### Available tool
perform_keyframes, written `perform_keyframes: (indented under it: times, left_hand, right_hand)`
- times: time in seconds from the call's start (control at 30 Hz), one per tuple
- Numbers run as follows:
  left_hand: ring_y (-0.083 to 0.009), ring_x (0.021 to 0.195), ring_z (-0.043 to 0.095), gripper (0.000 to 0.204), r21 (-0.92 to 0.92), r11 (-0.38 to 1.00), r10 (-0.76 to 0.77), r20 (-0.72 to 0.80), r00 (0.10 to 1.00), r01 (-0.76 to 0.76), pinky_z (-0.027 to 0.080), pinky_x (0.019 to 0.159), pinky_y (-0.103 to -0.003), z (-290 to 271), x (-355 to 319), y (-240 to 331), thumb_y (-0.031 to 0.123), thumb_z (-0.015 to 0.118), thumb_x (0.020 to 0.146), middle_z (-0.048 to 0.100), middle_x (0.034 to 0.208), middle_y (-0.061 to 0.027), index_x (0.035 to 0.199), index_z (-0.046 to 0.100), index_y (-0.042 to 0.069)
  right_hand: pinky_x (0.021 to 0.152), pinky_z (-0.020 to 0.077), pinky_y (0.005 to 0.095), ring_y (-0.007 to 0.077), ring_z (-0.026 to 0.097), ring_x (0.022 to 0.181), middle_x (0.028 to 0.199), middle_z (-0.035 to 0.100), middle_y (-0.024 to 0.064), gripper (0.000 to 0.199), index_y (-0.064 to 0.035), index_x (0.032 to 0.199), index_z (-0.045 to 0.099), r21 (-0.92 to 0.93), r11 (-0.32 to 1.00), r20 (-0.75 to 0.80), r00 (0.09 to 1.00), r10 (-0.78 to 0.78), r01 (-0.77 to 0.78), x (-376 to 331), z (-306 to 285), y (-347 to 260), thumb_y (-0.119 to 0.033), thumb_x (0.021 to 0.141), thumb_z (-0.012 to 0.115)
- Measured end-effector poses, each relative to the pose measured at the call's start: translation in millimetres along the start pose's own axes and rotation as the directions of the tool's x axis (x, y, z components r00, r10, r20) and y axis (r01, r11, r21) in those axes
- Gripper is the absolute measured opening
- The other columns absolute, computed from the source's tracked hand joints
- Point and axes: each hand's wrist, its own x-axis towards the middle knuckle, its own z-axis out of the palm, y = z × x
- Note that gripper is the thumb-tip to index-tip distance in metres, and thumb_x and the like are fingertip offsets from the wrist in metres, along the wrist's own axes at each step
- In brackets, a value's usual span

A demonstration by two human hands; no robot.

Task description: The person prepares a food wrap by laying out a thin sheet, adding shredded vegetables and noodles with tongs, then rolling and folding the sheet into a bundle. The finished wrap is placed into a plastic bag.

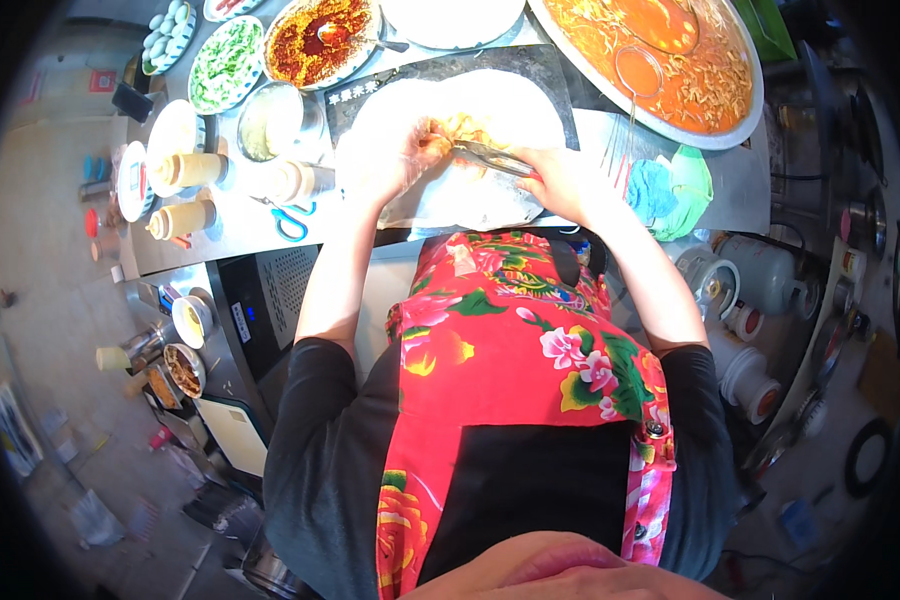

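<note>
A large round white flatbread (490, 120) lies spread on a dark board (410, 75) on the steel counter. My left hand (380, 155), in a thin clear glove, rests on the flatbread's left part, its fingers touching a small heap of orange shredded filling (460, 128). My right hand (560, 180) grips metal tongs (490, 155) whose tips reach into that filling.
A big round tray of orange shredded food (670, 60) sits at the upper right. Bowls of red chili (315, 40), chopped greens (225, 62) and eggs (165, 35) line the upper left. Squeeze bottles (185, 170), blue scissors (292, 220), a blue-green cloth (670, 190) and gas cylinders (760, 275) are nearby.
</note>
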Motion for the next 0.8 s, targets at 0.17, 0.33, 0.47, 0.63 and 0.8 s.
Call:
perform_keyframes:
  times: [0.17, 0.33, 0.47, 0.63, 0.8]
  left_hand:
    - [-0.0207, 0.085, 0.067, 0.026, 0.322, 0.945, 0.003, -0.210, 0.978, 0.066, 0.053, 0.077, -0.032, -12.4, 4.1, -2.0, 0.027, 0.069, 0.087, 0.070, 0.095, -0.0108, 0.107, 0.068, 0.010]
    - [-0.0199, 0.085, 0.069, 0.027, 0.368, 0.921, 0.194, -0.155, 0.969, -0.125, 0.054, 0.077, -0.032, -12.5, 1.7, -7.4, 0.023, 0.070, 0.087, 0.072, 0.098, -0.0096, 0.110, 0.069, 0.009]
    - [-0.0160, 0.088, 0.068, 0.030, 0.122, 0.981, -0.119, -0.244, 0.962, 0.152, 0.053, 0.078, -0.030, -15.3, 5.2, -8.7, 0.019, 0.070, 0.087, 0.073, 0.100, -0.0088, 0.113, 0.069, 0.006]
    - [-0.0133, 0.090, 0.066, 0.027, -0.054, 0.977, -0.212, -0.224, 0.951, 0.205, 0.052, 0.081, -0.028, -3.6, 1.5, -14.0, 0.017, 0.070, 0.088, 0.072, 0.099, -0.0083, 0.111, 0.068, 0.003]
    - [-0.0167, 0.093, 0.065, 0.029, -0.103, 0.992, -0.080, -0.043, 0.996, 0.076, 0.052, 0.085, -0.031, 17.7, -14.7, -11.9, 0.017, 0.069, 0.089, 0.070, 0.102, -0.0100, 0.115, 0.066, 0.004]
  right_hand:
    - [0.086, 0.0511, 0.0428, 0.0369, 0.067, 0.097, 0.105, 0.068, 0.0217, 0.047, -0.0077, 0.133, 0.057, 0.125, 0.992, -0.012, 1.000, 0.020, -0.019, -2.0, -1.4, 4.8, -0.019, 0.088, 0.068]
    - [0.088, 0.0506, 0.0414, 0.0383, 0.065, 0.103, 0.108, 0.067, 0.0225, 0.049, -0.0094, 0.135, 0.056, 0.061, 0.972, -0.122, 0.968, -0.218, 0.227, 10.8, 1.7, -5.8, -0.019, 0.088, 0.067]
    - [0.088, 0.0509, 0.0417, 0.0391, 0.065, 0.102, 0.110, 0.068, 0.0213, 0.048, -0.0079, 0.135, 0.056, 0.118, 0.993, 0.057, 0.998, 0.008, -0.015, 10.2, 4.3, 1.0, -0.020, 0.090, 0.067]
    - [0.088, 0.0517, 0.0404, 0.0363, 0.067, 0.100, 0.108, 0.069, 0.0193, 0.049, -0.0099, 0.137, 0.055, 0.400, 0.880, 0.214, 0.960, 0.183, -0.257, -6.1, 16.3, 21.6, -0.021, 0.090, 0.066]
    - [0.086, 0.0533, 0.0446, 0.0386, 0.068, 0.098, 0.103, 0.070, 0.0203, 0.053, -0.0118, 0.136, 0.055, 0.172, 0.980, 0.070, 0.993, 0.091, -0.102, 2.8, 31.2, 3.7, -0.025, 0.087, 0.068]
